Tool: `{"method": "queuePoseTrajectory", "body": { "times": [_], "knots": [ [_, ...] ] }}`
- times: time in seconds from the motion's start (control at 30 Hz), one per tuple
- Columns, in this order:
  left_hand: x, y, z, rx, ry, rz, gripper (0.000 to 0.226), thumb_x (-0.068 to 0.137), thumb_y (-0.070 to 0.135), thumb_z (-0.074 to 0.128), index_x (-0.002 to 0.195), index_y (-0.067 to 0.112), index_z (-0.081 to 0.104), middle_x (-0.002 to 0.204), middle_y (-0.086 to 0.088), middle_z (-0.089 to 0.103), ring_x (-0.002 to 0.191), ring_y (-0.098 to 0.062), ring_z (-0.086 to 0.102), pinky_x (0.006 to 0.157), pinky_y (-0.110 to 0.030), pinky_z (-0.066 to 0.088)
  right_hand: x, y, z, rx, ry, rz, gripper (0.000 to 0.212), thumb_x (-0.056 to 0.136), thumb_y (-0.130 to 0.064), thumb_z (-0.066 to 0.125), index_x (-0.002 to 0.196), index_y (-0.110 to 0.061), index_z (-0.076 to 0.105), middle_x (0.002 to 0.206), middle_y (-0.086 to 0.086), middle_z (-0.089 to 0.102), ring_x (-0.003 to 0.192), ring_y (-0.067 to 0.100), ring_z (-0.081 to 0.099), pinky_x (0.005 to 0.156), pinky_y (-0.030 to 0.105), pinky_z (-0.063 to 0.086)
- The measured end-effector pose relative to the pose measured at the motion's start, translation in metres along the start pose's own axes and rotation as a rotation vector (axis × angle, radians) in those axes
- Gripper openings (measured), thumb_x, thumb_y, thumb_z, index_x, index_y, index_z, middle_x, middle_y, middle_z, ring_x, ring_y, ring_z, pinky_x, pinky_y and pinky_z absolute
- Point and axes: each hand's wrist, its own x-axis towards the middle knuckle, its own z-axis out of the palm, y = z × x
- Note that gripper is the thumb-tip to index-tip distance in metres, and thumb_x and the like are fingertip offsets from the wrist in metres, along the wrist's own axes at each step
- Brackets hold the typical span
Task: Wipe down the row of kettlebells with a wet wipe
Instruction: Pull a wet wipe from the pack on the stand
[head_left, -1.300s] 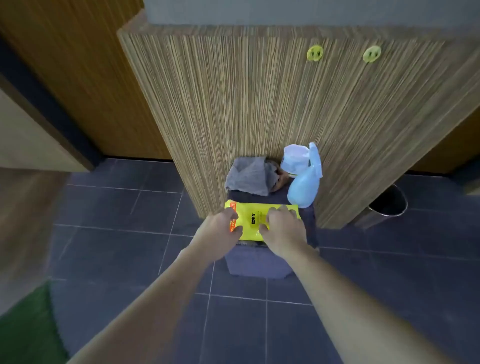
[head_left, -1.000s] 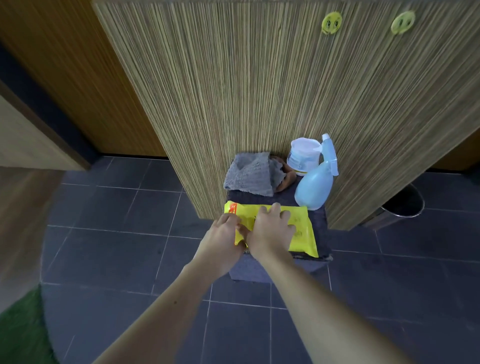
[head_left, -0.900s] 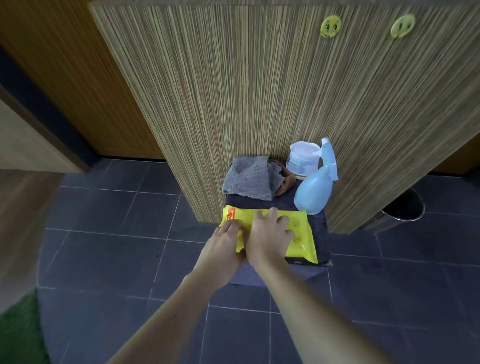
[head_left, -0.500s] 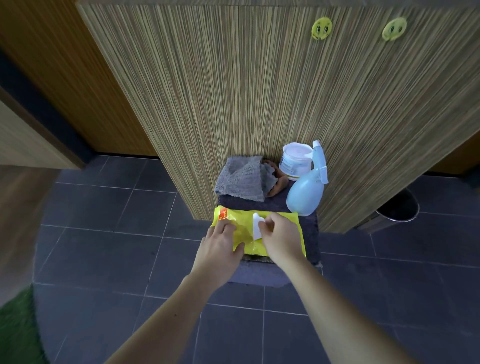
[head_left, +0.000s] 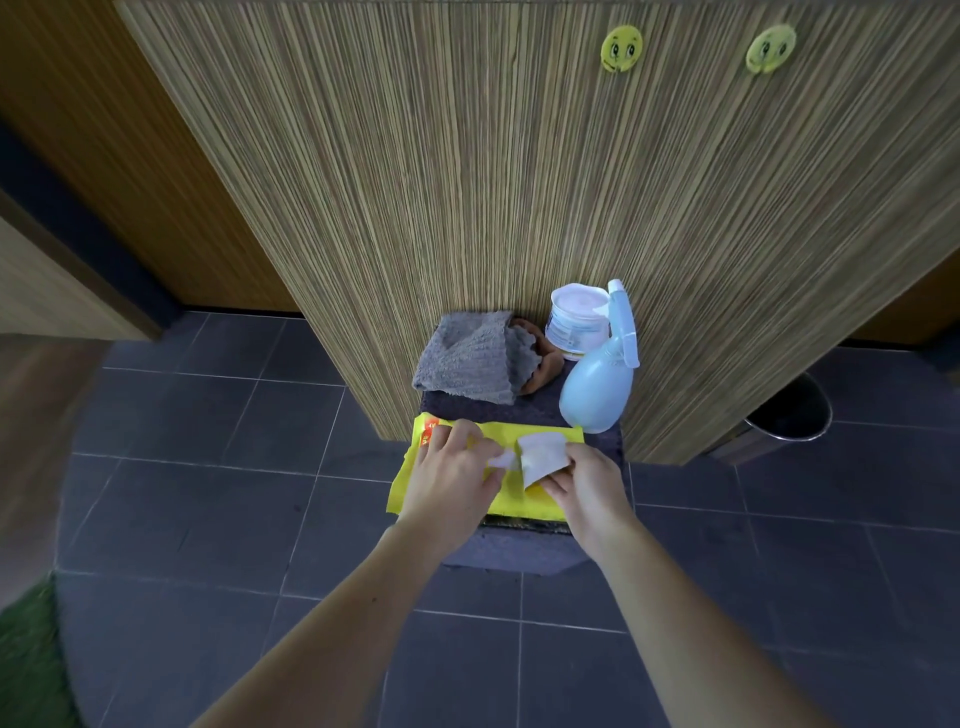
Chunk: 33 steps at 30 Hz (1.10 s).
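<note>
Pinching the peeled-back white flap (head_left: 543, 456) of the yellow wipe pack (head_left: 524, 501), the right hand (head_left: 587, 488) holds it open while the left hand (head_left: 451, 475) steadies the pack and its fingertips nip a wet wipe (head_left: 501, 460) at the opening. This looks like the fetching step; next, draw the wipe free. No kettlebells are in view, and the pack lies on a dark stool (head_left: 519, 548).

There's a grey towel (head_left: 470, 358) bunched up at the back of a dark stool (head_left: 519, 545), with a white tub (head_left: 577, 322) and a pale blue spray bottle (head_left: 597, 384) right next to it. Behind them is a striped wood panel (head_left: 467, 182) with two yellow smiley hooks (head_left: 621, 48), and off to the right a shiny metal bin (head_left: 789, 415) sits on the dark floor tiles (head_left: 208, 493).
</note>
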Motion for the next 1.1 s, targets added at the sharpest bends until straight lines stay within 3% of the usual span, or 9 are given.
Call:
{"method": "queuePoseTrajectory", "body": {
  "times": [0.2,0.53,0.7,0.77,0.87,0.93,1.0,1.03,1.1],
  "knots": [
    [0.013,0.012,0.003,-0.030,-0.032,-0.096,0.016,0.100,0.029,0.060,0.099,0.019,0.072,0.112,0.002,0.058,0.108,-0.027,0.049,0.091,-0.042,0.045,0.002,-0.001,-0.001,-0.001,-0.010,0.008,0.020,0.107,-0.003,0.042,0.115,0.001,0.059,0.111,0.021,0.069,0.095,0.027,0.070,0.077,0.036,0.058],
    [0.021,0.028,-0.053,-0.575,0.267,-0.298,0.009,0.104,0.021,0.055,0.098,0.018,0.061,0.078,0.012,0.063,0.074,-0.008,0.057,0.069,-0.033,0.047,-0.002,-0.001,0.001,-0.046,0.007,0.007,0.019,0.106,-0.005,0.043,0.108,-0.003,0.062,0.111,0.017,0.070,0.099,0.026,0.070,0.075,0.034,0.056],
    [0.035,0.024,-0.077,-0.808,0.251,-0.452,0.010,0.097,0.021,0.067,0.104,0.016,0.068,0.092,0.007,0.072,0.087,-0.009,0.067,0.074,-0.024,0.050,0.004,0.006,0.002,-0.161,0.050,-0.028,0.017,0.104,-0.010,0.052,0.109,-0.003,0.066,0.119,0.018,0.069,0.112,0.030,0.068,0.087,0.038,0.059],
    [0.033,0.016,-0.077,-0.960,0.205,-0.543,0.015,0.090,0.019,0.074,0.105,0.016,0.072,0.097,0.003,0.076,0.087,-0.014,0.069,0.077,-0.027,0.052,-0.001,0.008,0.005,-0.317,0.026,-0.091,0.023,0.099,-0.025,0.058,0.099,-0.004,0.067,0.108,0.014,0.069,0.100,0.025,0.065,0.096,0.042,0.056],
    [0.027,0.007,-0.076,-1.152,0.118,-0.610,0.008,0.087,0.010,0.075,0.087,0.002,0.076,0.079,-0.010,0.062,0.073,-0.023,0.053,0.069,-0.039,0.042,-0.016,0.011,0.014,-0.521,-0.086,-0.238,0.045,0.097,-0.039,0.058,0.083,0.003,0.052,0.081,0.006,0.043,0.076,0.016,0.041,0.069,0.036,0.034],
    [0.022,0.003,-0.073,-1.201,0.094,-0.650,0.015,0.091,0.003,0.070,0.083,-0.010,0.071,0.073,-0.012,0.050,0.073,-0.025,0.044,0.068,-0.040,0.036,-0.026,0.017,0.020,-0.725,-0.177,-0.395,0.042,0.104,-0.032,0.052,0.079,0.001,0.047,0.078,0.007,0.038,0.071,0.016,0.036,0.069,0.037,0.029],
    [0.018,0.000,-0.071,-1.148,0.103,-0.652,0.019,0.094,0.007,0.067,0.077,-0.001,0.069,0.071,-0.010,0.049,0.071,-0.024,0.045,0.065,-0.040,0.038,-0.027,0.030,0.021,-1.212,-0.234,-0.606,0.031,0.105,-0.036,0.046,0.097,-0.018,0.071,0.115,0.003,0.064,0.107,0.019,0.053,0.093,0.042,0.043],
    [0.017,-0.001,-0.070,-1.116,0.112,-0.642,0.019,0.095,0.011,0.066,0.078,0.002,0.069,0.072,-0.009,0.054,0.072,-0.023,0.049,0.066,-0.040,0.044,-0.029,0.035,0.019,-1.482,-0.269,-0.646,0.032,0.105,-0.037,0.045,0.124,-0.027,0.069,0.151,0.000,0.051,0.137,0.023,0.042,0.110,0.047,0.039],
    [0.014,-0.001,-0.071,-1.063,0.114,-0.613,0.018,0.094,0.019,0.064,0.088,0.002,0.070,0.079,-0.011,0.062,0.076,-0.023,0.057,0.070,-0.048,0.056,-0.030,0.043,0.012,-1.784,-0.315,-0.644,0.048,0.106,-0.033,0.044,0.154,-0.030,0.044,0.175,-0.002,0.005,0.159,0.027,0.008,0.123,0.050,0.025]
  ]
}}
